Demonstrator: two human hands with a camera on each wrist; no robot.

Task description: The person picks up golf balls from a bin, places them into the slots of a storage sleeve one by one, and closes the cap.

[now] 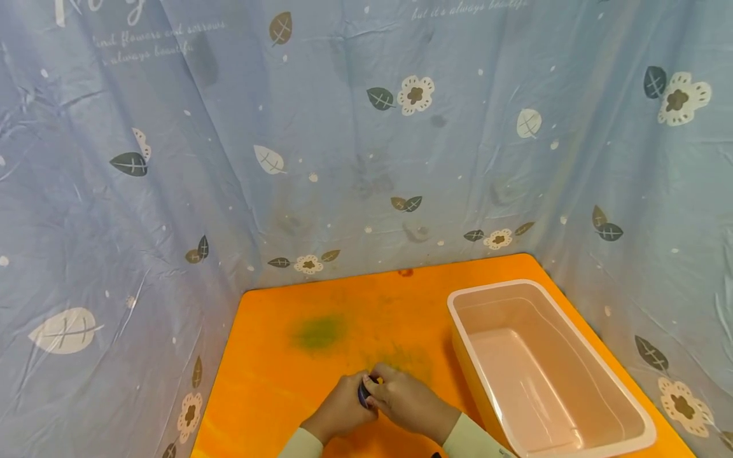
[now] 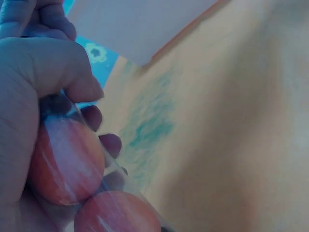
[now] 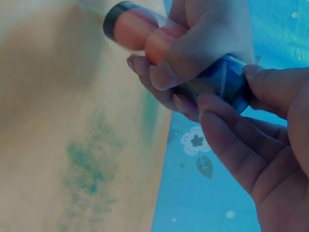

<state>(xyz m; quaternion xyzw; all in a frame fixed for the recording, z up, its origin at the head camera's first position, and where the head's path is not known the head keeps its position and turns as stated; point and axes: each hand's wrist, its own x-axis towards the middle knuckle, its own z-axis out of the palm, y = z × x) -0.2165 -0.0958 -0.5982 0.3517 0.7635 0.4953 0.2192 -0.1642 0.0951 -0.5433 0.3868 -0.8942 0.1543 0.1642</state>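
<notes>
A clear tube [image 3: 166, 24] holds orange balls [image 2: 67, 162], two of which show in the left wrist view. They look like table tennis balls, and the tube has a black cap [image 3: 113, 21] at one end. My left hand [image 1: 342, 410] grips the tube around its middle, its fingers wrapped about it. With thumb and fingers, my right hand [image 1: 409, 401] pinches the dark blue end [image 3: 231, 79] of the tube. In the head view the hands meet over the table, and only this dark end [image 1: 364, 391] shows between them.
A pale pink plastic bin [image 1: 478, 375] stands at the right of the orange table [image 1: 275, 381]. Green smudges [image 1: 319, 332] mark the tabletop. Light blue curtains [image 1: 343, 127] with leaves and flowers hang at the back and both sides.
</notes>
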